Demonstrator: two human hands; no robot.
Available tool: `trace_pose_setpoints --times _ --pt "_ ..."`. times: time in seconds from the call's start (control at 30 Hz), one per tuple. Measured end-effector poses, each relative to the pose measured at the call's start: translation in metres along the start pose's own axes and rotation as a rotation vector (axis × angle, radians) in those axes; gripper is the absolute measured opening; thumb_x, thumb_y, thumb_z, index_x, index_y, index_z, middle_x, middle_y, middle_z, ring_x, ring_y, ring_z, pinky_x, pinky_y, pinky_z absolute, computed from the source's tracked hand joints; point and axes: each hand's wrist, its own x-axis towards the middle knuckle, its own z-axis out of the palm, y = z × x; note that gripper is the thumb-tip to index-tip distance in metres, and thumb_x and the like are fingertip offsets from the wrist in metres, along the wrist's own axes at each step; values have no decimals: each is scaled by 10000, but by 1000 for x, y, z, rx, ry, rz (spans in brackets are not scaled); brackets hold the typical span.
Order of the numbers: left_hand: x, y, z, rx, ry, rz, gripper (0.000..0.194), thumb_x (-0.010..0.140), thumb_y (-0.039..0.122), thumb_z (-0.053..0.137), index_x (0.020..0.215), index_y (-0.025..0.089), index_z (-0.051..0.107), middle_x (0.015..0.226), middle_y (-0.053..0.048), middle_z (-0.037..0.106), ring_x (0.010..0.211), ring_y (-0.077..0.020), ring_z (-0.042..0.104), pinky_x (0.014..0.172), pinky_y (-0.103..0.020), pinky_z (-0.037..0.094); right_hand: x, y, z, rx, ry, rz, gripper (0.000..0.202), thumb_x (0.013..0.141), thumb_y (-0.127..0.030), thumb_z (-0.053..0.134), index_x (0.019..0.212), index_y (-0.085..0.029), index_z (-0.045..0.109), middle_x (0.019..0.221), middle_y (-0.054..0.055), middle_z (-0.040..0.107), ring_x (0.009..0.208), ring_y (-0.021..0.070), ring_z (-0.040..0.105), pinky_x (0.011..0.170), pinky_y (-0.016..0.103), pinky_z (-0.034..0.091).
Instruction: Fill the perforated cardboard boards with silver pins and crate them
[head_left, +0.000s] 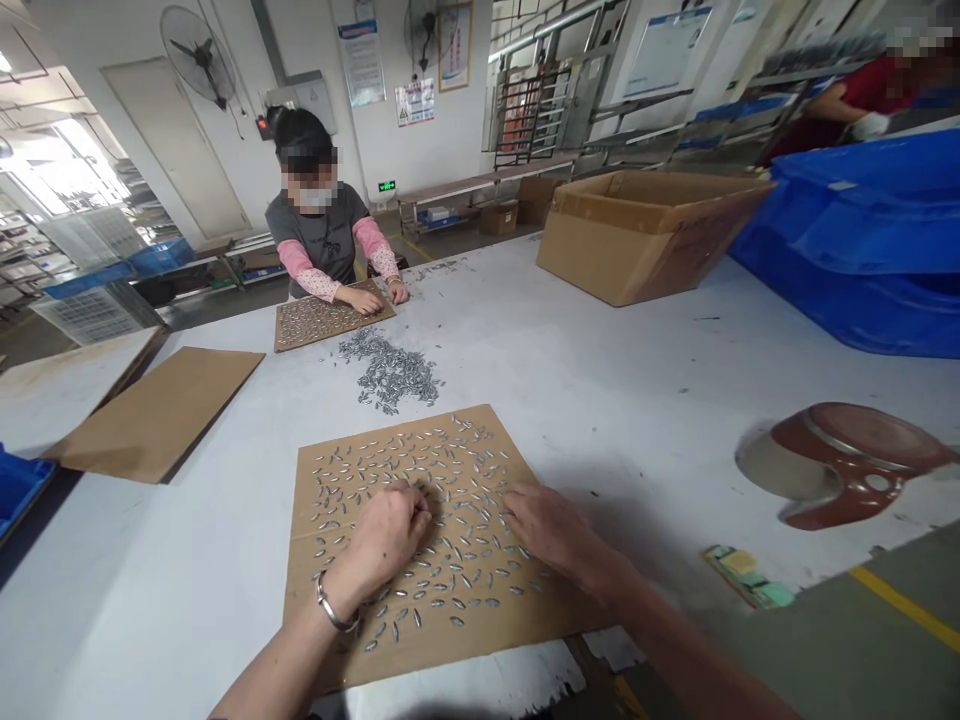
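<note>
A cardboard sheet lies on the white table in front of me, strewn with many small silvery spindle-shaped metal pieces. Over its middle, my left hand, with a silver bangle at the wrist, is closed, its fingers curled in. Whatever those fingers hold, if anything, is too small or hidden to name. My right hand rests by the sheet's right edge with its fingers bent and pressed together, the tips among the metal pieces. What lies between those fingertips is hidden. Beyond the sheet is a loose pile of the same pieces.
Across the white table, a masked person works over another piece-covered cardboard sheet. A bare cardboard sheet lies left. To the right are a cardboard box, blue bins, a brown-and-white container and a small green-and-yellow item.
</note>
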Motion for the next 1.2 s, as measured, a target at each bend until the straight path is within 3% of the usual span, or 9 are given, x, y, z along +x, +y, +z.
trace_pose_setpoints --times 0.2,0.5,0.63,0.8,0.97,1.2 --pt "-6 -6 3 -63 13 0 208 957 167 511 875 187 701 973 -71 718 874 -195 666 787 -286 466 6 1 2 -68 -53 36 218 965 -140 511 828 -195 672 912 71 714 817 185 649 698 295 371" --pt "-13 -12 -1 -90 43 -11 194 949 181 515 843 199 677 950 -54 702 824 -181 647 758 -279 451 -2 -2 -1 -5 18 64 257 979 -174 482 777 -207 636 892 54 699 771 174 625 664 299 352" --pt "-16 -12 -3 -108 56 -1 204 959 188 511 832 205 671 946 -47 704 831 -183 646 771 -284 451 -2 -10 7 -90 -33 79 271 971 -125 468 800 -204 663 900 81 712 778 195 646 667 307 375" --pt "-19 -9 -1 -104 51 15 212 966 176 510 841 200 680 951 -48 708 848 -182 647 782 -286 455 4 -14 14 -101 -8 77 221 935 -88 507 840 -207 668 910 89 719 814 214 665 710 310 413" --pt "-22 -8 -1 -95 59 8 222 977 193 503 854 198 688 951 -48 701 832 -182 642 770 -290 452 5 -18 12 -131 6 28 298 911 -17 452 852 -208 674 941 125 718 865 264 672 742 355 441" --pt "-25 -10 -3 -78 52 -8 230 985 212 495 863 198 689 948 -55 693 832 -187 647 755 -289 438 0 -13 10 -30 -31 6 260 972 -143 481 772 -213 631 916 83 693 793 209 638 695 325 393"
